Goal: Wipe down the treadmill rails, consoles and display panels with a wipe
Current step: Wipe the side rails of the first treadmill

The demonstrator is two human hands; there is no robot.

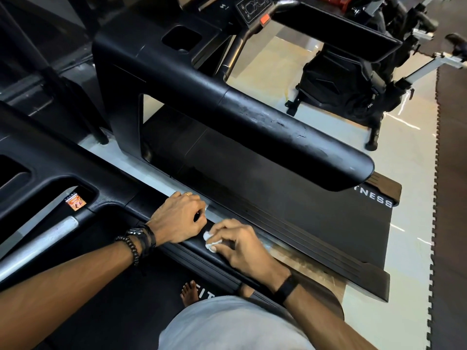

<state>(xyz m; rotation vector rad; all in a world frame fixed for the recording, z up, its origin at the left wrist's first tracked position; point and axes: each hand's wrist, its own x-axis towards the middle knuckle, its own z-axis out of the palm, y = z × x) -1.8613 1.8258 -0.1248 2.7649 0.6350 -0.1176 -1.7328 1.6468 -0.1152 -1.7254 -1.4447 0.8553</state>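
A black handrail (121, 195) of the treadmill I stand on runs diagonally from the left to the lower right. My left hand (178, 218) grips this rail, fingers curled over its far side. Just to its right my right hand (240, 246) pinches a small crumpled white wipe (209, 241) and presses it on the rail's top. A second treadmill stands beyond, with a thick black rail (278, 132) showing pale smears and a console (255, 8) at the top of the view.
The neighbouring treadmill's belt (316, 213) lies below its rail. An exercise bike (353, 79) stands on the pale floor at the upper right. Dark interlocking mats (452, 198) edge the right side. My bare foot (189, 291) rests on my treadmill's belt.
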